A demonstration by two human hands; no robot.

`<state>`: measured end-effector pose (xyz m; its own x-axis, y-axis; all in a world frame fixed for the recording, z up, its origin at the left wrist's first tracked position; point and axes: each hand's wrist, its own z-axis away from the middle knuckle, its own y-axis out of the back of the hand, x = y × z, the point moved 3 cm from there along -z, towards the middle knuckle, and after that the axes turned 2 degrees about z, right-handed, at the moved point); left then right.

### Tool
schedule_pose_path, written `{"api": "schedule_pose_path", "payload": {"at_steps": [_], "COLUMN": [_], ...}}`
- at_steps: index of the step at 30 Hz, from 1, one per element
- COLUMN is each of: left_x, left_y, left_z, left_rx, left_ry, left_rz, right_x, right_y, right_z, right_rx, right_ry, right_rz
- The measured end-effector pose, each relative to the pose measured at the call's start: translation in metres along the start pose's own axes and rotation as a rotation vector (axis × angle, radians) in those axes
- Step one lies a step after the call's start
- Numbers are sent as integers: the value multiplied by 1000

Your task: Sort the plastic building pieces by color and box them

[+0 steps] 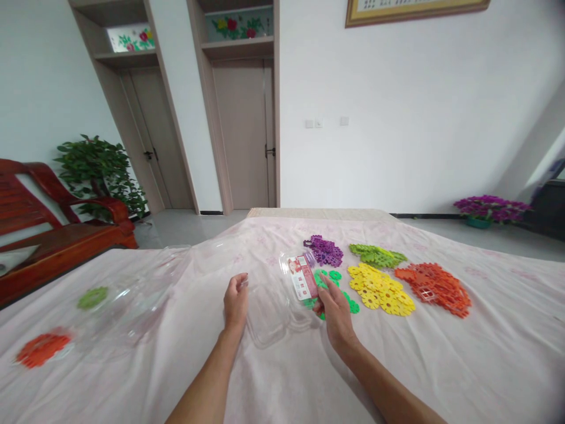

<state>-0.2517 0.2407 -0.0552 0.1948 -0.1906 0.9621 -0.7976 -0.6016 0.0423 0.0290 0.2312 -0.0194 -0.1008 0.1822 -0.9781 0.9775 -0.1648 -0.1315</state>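
Observation:
A clear plastic container (266,330) stands with its hinged lid raised, just in front of me on the cloth. A white-and-red label (302,277) is stuck on the lid. My right hand (336,312) is closed on the lid's right edge beside the label. At the container's left edge, my left hand (236,301) is closed, its fingers curled on the thin plastic rim. Green flower-shaped plastic pieces (353,304) lie behind and beside the lid, partly hidden by it and by my right hand.
Piles of purple pieces (325,250), lime-green pieces (377,255), yellow pieces (382,290) and orange pieces (435,288) lie to the right. More clear containers (145,294) are at the left, with a green stack (92,297) and an orange stack (43,350). A wooden bench (88,224) stands beyond.

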Motion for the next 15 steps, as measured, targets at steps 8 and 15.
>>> {"api": "schedule_pose_path", "payload": {"at_steps": [8, 15], "left_x": [0, 6], "left_y": [-5, -8], "left_z": [4, 6], "left_rx": [-21, -19], "left_ry": [13, 36], "left_rz": [9, 54], "right_x": [3, 7], "right_y": [3, 5], "right_z": [0, -5], "right_rx": [39, 60], "right_ry": [-29, -88], "right_rz": [-61, -131]}}
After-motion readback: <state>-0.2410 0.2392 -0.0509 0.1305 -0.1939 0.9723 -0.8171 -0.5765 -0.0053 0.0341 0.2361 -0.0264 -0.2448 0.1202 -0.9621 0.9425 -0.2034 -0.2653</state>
